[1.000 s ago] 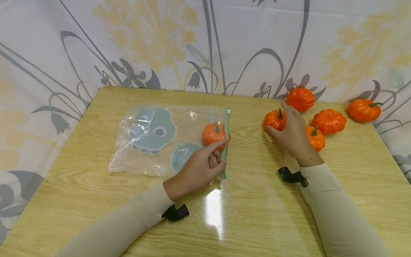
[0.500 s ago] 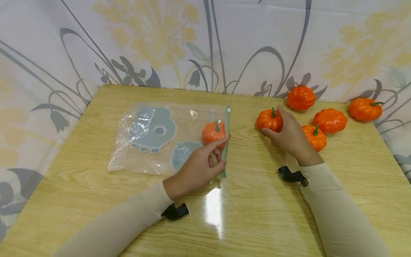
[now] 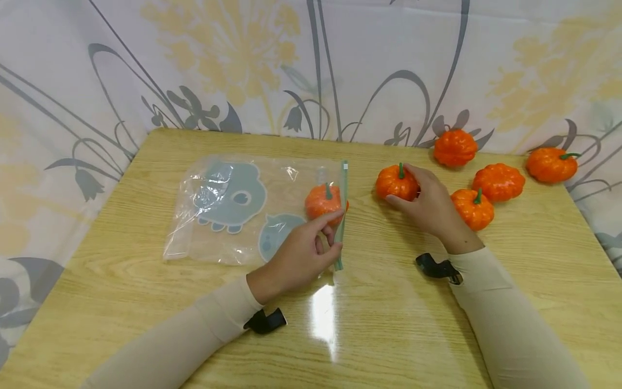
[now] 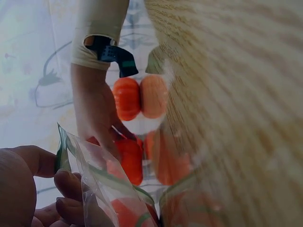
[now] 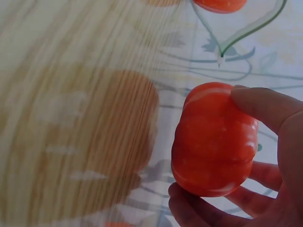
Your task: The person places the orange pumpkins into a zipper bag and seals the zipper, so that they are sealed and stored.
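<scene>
My right hand [image 3: 432,208] grips a small orange toy pumpkin [image 3: 394,183] with a green stem. In the right wrist view, thumb and fingers hold this pumpkin [image 5: 215,139] from opposite sides. To its left lies a clear zip bag [image 3: 286,173] with blue-green cartoon figures printed on it. My left hand [image 3: 301,256] pinches the bag's green zip edge [image 4: 63,149], and the left wrist view shows the mouth gaping. One orange pumpkin [image 3: 322,201] sits inside the bag, just behind the mouth. A gap of table separates the held pumpkin from the bag.
Several more orange pumpkins stand to the right: one near the right forearm [image 3: 472,209], one behind it [image 3: 499,182], one by the back edge [image 3: 455,147] and one at the far right [image 3: 551,165]. A flower-patterned cloth [image 3: 369,65] hangs behind the wooden table [image 3: 389,324].
My right hand has moved left toward the bag with the pumpkin in its grip. The left hand and the bag have stayed in place.
</scene>
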`<state>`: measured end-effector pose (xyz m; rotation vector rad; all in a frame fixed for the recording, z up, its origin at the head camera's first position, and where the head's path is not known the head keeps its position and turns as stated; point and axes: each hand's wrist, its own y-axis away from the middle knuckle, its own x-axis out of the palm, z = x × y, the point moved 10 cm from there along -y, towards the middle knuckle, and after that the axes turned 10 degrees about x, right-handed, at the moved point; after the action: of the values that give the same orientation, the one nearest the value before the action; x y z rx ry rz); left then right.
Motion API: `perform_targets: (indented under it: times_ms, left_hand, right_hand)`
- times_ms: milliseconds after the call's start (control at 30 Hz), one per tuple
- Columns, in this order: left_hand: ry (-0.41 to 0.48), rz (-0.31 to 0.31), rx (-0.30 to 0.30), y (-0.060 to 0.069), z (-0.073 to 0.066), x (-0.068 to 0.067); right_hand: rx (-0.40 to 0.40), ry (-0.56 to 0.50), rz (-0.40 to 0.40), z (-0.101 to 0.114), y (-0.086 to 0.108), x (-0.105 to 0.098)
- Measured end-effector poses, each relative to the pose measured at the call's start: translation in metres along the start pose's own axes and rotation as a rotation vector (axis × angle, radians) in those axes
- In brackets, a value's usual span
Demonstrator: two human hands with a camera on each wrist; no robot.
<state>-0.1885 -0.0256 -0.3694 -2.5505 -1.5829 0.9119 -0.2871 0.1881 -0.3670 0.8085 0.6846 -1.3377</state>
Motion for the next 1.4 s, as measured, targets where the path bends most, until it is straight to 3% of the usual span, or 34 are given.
perform_targets:
  times_ms: [267, 767, 1133, 1400]
  left_hand:
    - [0.003, -0.008, 0.007, 0.000, -0.002, -0.001]
    - [-0.007, -0.010, 0.013, 0.000, -0.003, -0.002]
    - [-0.007, -0.011, 0.023, 0.000, -0.004, -0.001]
    - [0.008, -0.008, 0.018, 0.000, -0.004, -0.001]
  right_hand:
    - [-0.067, -0.044, -0.027, 0.013, 0.005, 0.003]
    - [-0.159, -0.065, 0.058, 0.035, 0.015, 0.018]
    - [-0.182, -0.058, 0.140, 0.041, 0.019, 0.031]
    - [-0.220, -0.058, 0.120, 0.045, 0.021, 0.032]
